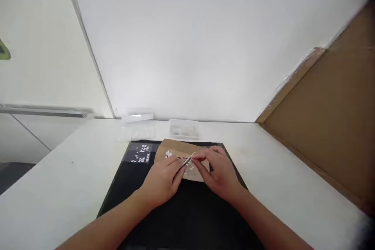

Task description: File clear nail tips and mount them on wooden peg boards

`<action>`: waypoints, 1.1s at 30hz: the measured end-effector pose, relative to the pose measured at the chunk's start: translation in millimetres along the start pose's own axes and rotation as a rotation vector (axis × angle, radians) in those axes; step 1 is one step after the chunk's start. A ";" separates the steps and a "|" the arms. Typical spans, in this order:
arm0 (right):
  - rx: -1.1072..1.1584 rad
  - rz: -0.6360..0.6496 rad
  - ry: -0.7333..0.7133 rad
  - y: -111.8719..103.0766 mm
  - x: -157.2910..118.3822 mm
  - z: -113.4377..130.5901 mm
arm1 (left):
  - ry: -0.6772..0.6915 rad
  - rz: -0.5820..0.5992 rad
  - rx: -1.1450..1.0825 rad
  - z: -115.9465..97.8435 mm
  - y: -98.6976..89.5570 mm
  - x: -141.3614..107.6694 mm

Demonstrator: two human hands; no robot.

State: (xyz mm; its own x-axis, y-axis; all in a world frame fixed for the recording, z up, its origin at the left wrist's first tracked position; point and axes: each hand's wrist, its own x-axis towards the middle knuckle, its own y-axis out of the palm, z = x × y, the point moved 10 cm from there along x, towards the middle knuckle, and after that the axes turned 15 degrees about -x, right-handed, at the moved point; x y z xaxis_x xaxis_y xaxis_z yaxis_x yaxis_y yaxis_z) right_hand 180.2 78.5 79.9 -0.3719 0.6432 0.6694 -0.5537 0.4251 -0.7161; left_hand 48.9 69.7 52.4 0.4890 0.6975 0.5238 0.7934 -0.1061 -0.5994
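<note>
The left hand point(162, 179) is keeping its fingers narrow, pinching a slim strip point(188, 159) between thumb and forefinger. The strip is slanting up and away, its far end pointing toward the fingers of the right hand point(221, 170). Those fingers are curling in close at that end, thumb and forefinger nearly meeting; whether they are gripping anything, I cannot tell. Under both sets of fingers a brown card point(172, 146) is lying on a black mat point(181, 218), and small white bits point(190, 167) are scattering across it just below the fingertips. Left of the left fingers, a film point(133, 156) is bearing more white pieces. Beyond the fingers, a clear bag point(137, 128) and a clear box point(184, 129) are resting near the wall point(187, 47).
</note>
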 end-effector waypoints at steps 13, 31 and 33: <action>0.012 0.023 0.080 6.9 -2.3 -12.0 | 0.002 -0.039 -0.061 7.0 -0.3 -2.4; -0.016 0.009 0.066 3.4 -1.8 -9.4 | 0.005 -0.051 -0.050 6.0 -1.0 -1.1; -0.017 -0.003 0.076 2.7 -2.4 -9.2 | 0.005 -0.052 -0.052 5.9 -1.0 -0.8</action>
State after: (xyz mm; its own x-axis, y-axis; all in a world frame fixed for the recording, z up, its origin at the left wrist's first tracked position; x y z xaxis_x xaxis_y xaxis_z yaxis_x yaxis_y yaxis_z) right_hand 186.5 84.0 74.6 -0.3124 0.6879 0.6552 -0.5421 0.4373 -0.7176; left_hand 45.6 73.4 49.0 0.4484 0.6995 0.5564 0.8353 -0.1064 -0.5394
